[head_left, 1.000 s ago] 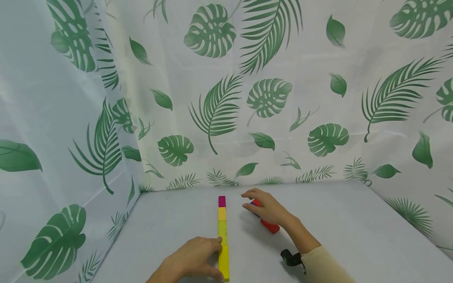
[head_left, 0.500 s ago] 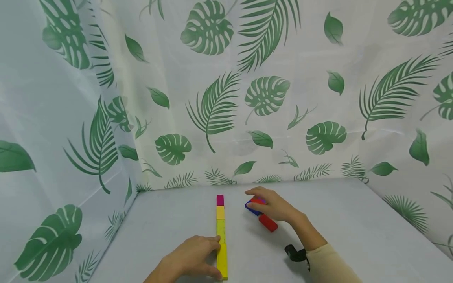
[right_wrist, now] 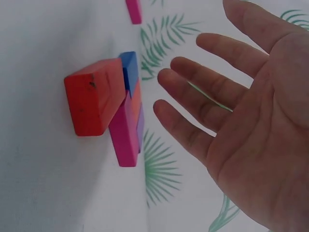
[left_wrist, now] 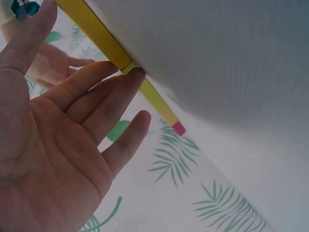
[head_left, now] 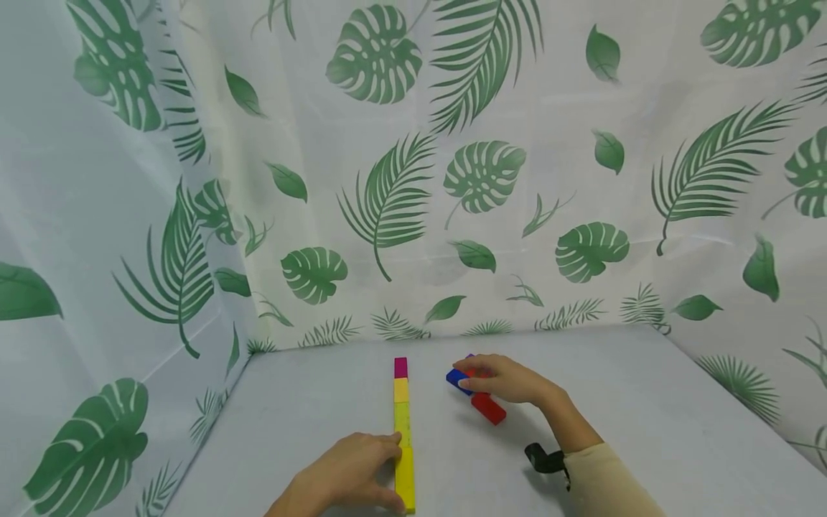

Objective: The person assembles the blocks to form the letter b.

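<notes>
A straight row of blocks runs away from me in the head view: a bright yellow block (head_left: 405,480) nearest, then a yellow-green block (head_left: 402,422), an amber block (head_left: 401,390) and a magenta block (head_left: 400,368). Along its left side lies my left hand (head_left: 349,474), thumb by the near end, fingertips touching the row where the yellow and yellow-green blocks meet. My right hand (head_left: 510,378) hovers over a cluster with a blue block (head_left: 459,380) and a red block (head_left: 488,408). Fingers extended, it holds nothing in the right wrist view, where pink (right_wrist: 124,135) and purple (right_wrist: 140,128) blocks also show.
The blocks lie on a pale table (head_left: 310,402). Leaf-patterned sheets (head_left: 413,237) hang behind and at the sides. A black device (head_left: 545,459) sits at the right wrist, beside the beige sleeve (head_left: 607,481).
My right hand has shifted slightly right and lowered over the cluster, leaving more of the blue block in sight. The left hand keeps its place by the row. The head view has moved a little.
</notes>
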A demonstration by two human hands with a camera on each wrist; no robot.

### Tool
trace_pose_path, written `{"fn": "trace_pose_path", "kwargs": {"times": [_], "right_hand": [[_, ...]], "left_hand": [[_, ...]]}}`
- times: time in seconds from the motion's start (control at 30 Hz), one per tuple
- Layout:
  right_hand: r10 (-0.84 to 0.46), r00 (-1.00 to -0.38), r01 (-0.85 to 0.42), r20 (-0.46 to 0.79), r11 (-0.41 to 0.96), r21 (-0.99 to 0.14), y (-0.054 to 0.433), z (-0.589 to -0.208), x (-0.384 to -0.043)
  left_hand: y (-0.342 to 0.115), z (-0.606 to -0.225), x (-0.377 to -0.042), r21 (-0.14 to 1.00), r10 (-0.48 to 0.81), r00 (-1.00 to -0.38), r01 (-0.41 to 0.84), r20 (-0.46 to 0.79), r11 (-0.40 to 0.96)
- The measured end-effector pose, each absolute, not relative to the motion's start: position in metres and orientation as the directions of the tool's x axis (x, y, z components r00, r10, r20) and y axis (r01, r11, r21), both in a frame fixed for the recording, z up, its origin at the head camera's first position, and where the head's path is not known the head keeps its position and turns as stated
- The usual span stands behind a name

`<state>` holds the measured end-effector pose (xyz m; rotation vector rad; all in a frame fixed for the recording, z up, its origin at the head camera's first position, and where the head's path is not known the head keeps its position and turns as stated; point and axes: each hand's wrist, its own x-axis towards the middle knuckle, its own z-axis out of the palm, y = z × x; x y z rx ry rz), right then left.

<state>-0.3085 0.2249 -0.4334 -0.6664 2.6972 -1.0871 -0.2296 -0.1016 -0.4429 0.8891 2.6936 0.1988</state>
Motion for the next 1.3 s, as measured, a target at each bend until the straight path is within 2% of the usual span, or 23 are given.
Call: {"fn": "trace_pose_path", "kwargs": {"times": [0.1,0.27,0.6,1.0,1.3], "right_hand": [[-0.463,-0.886,-0.330,-0.007,0.642,-0.692,0.226,-0.436,-0.310],[-0.448,-0.894,-0.322,-0.020,0.672,-0.667,0.231,-0.436,-0.310],[-0.509,-0.861,-0.383,0.004,0.643,-0.663,0.242,-0.444,-0.314],[-0.472,-0.876,-0.307,-0.097,0.702,-0.643,0.246,-0.446,-0.313],[-0.432,-0.894,-0.284,-0.117,0.751,-0.597,0.241,-0.445,-0.309]], "left_hand": [[-0.103,-0.443,-0.230,0.235,0.580,-0.775,0.532,-0.253,0.813],[-0.104,-0.443,-0.229,0.220,0.621,-0.753,0.583,-0.216,0.782],[-0.102,-0.443,-0.228,0.215,0.608,-0.765,0.570,-0.214,0.793],[-0.102,-0.443,-0.228,0.217,0.608,-0.762,0.569,-0.223,0.793],[-0.101,-0.443,-0.229,0.218,0.595,-0.767,0.555,-0.238,0.803]]}}
